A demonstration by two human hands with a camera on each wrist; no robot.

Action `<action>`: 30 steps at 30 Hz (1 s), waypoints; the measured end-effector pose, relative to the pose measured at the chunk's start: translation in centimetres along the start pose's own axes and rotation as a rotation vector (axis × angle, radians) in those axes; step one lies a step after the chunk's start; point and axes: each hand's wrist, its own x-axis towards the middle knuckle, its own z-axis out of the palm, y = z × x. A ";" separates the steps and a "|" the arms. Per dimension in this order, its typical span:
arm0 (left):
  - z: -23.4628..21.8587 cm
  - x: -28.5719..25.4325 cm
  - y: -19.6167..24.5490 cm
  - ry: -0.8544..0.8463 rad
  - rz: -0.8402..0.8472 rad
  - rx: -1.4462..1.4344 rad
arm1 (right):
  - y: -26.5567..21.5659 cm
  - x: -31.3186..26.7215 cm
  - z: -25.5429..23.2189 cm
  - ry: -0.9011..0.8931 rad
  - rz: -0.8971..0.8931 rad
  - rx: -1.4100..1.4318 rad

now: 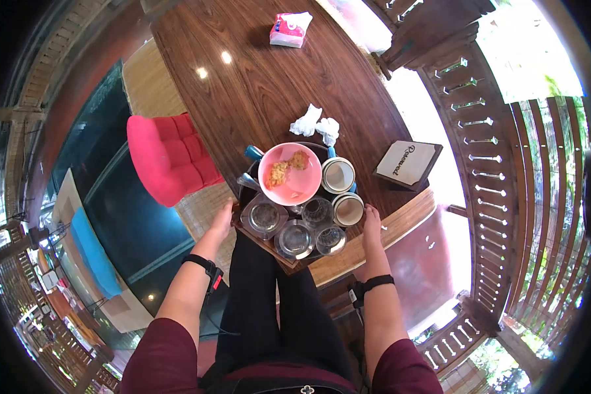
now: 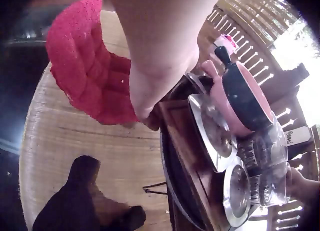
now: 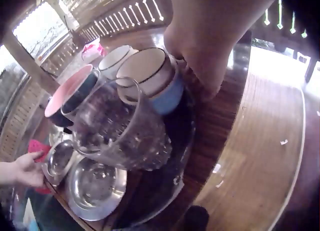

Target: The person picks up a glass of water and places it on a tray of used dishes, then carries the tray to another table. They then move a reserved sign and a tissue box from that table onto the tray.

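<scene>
My left hand (image 1: 223, 218) grips the left edge of a loaded black tray (image 3: 181, 133); its fingertips are hidden. At the opposite edge, my right hand (image 1: 372, 224) holds on beside the mugs. A wooden tray (image 2: 181, 143) lies over the black one at the near left. Pink and dark handled bowls are stacked on the load, the pink bowl (image 1: 306, 187) on top holding food scraps (image 1: 279, 175). Two white-lined mugs (image 1: 339, 175) stand at the right. Clear glasses (image 1: 330, 241) and metal dishes (image 1: 295, 240) fill the near side.
The tray overlaps the near end of the wooden table (image 1: 243, 85). Crumpled tissues (image 1: 306, 122) lie beyond it, with a tissue pack (image 1: 290, 29) farther away. A Reserved sign (image 1: 408, 163) stands at right, a red chair (image 1: 171, 157) at left. A wooden railing (image 1: 486, 190) runs along the right.
</scene>
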 end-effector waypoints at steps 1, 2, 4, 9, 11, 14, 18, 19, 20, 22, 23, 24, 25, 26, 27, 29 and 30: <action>-0.1 -0.2 -0.3 -0.090 -0.027 -0.097 | -0.1 0.0 0.2 -0.065 0.011 0.044; -0.4 -0.3 -0.7 -0.178 -0.052 -0.195 | 0.0 0.3 0.3 -0.108 0.034 0.066; -0.7 -0.4 -1.1 -0.175 -0.057 -0.258 | 0.4 1.1 0.5 -0.196 0.081 0.114; 0.4 -1.7 -0.9 -0.099 -0.060 -0.190 | -1.6 0.8 1.4 -0.183 0.291 0.132; 0.3 -0.9 -2.0 -0.107 -0.003 -0.235 | -2.2 0.5 1.7 -0.150 0.363 0.131; 0.4 -1.7 -1.7 -0.070 0.023 -0.280 | -1.9 0.5 1.5 -0.256 0.348 0.294; 0.0 -1.0 -2.1 -0.039 -0.009 -0.385 | -1.2 0.8 1.0 -0.227 0.409 0.239; -0.4 -0.5 -2.5 -0.036 -0.003 -0.409 | -0.9 0.8 0.8 -0.230 0.428 0.233; -0.6 -0.2 -3.1 -0.030 0.002 -0.433 | -0.6 1.0 0.7 -0.233 0.451 0.225; -0.6 -0.6 -4.1 -0.038 0.003 -0.551 | -0.4 2.0 0.4 -0.307 0.474 0.044; -0.4 -0.8 -4.6 -0.047 0.003 -0.605 | -0.2 2.5 0.2 -0.339 0.483 -0.041; -0.2 -1.5 -4.7 -0.076 -0.030 -0.631 | -0.5 2.5 0.3 -0.343 0.314 -0.170; 0.1 -2.1 -4.8 -0.105 -0.064 -0.656 | -0.9 2.9 0.6 -0.345 0.142 -0.297; 0.4 -2.6 -4.8 -0.135 -0.101 -0.681 | -1.2 3.3 0.9 -0.342 -0.029 -0.423; 0.5 -2.8 -5.0 -0.129 -0.119 -0.711 | -1.4 3.9 1.1 -0.345 -0.038 -0.342; 0.4 -3.0 -5.3 -0.110 -0.151 -0.775 | -1.6 5.2 2.1 -0.359 -0.058 -0.180; 0.6 -2.9 -5.5 -0.090 -0.160 -0.772 | -1.7 5.8 2.6 -0.377 -0.041 -0.139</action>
